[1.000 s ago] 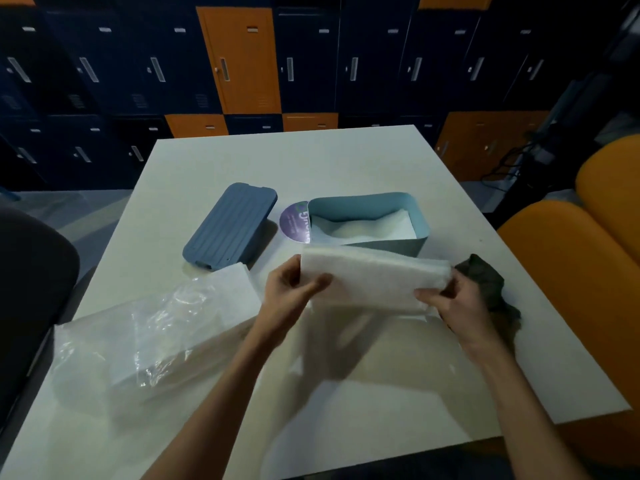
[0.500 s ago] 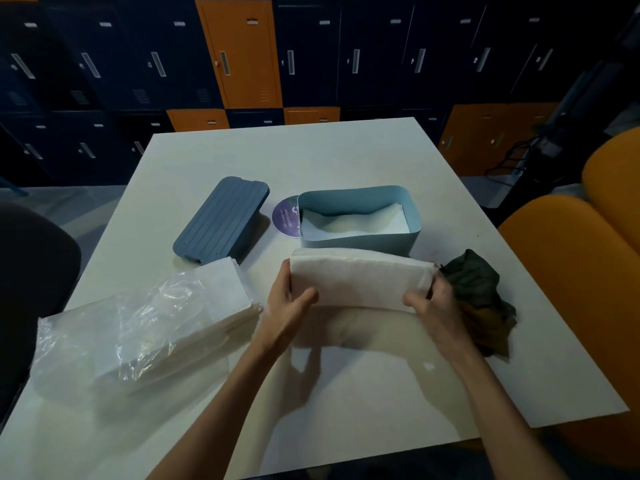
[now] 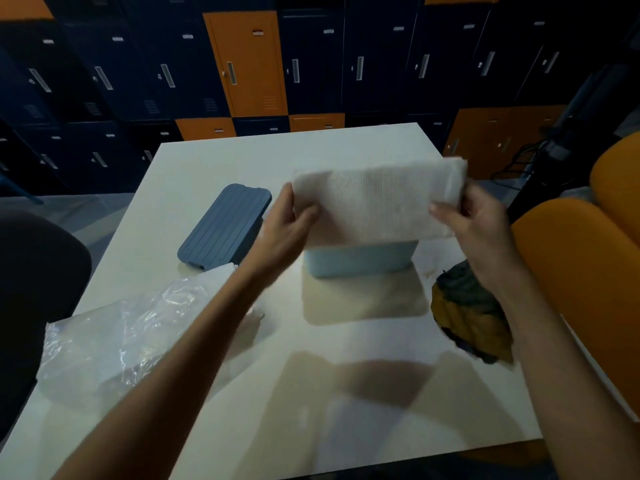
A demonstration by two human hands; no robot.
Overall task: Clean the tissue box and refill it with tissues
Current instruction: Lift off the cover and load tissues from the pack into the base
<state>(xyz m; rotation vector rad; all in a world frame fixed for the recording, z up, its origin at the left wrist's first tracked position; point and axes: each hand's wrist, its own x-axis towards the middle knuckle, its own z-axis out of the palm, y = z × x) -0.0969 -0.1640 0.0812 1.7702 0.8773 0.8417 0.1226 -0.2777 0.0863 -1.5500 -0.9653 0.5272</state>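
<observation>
A white stack of tissues [image 3: 377,202] hangs in the air above the light blue tissue box [image 3: 360,259], hiding the box's opening. My left hand [image 3: 287,220] grips the stack's left end and my right hand [image 3: 464,216] grips its right end. Only the box's front wall shows below the stack. The dark blue ribbed lid [image 3: 225,226] lies flat on the white table [image 3: 311,375], left of the box.
A crumpled clear plastic wrapper [image 3: 121,337] lies at the table's left front. A dark green and yellow cloth [image 3: 467,313] sits right of the box near the table edge. Orange chairs [image 3: 581,271] stand to the right, lockers behind.
Both hands have lifted the tissue stack from the table in front of the box up and forward, over the box. The camera has tilted and moved closer.
</observation>
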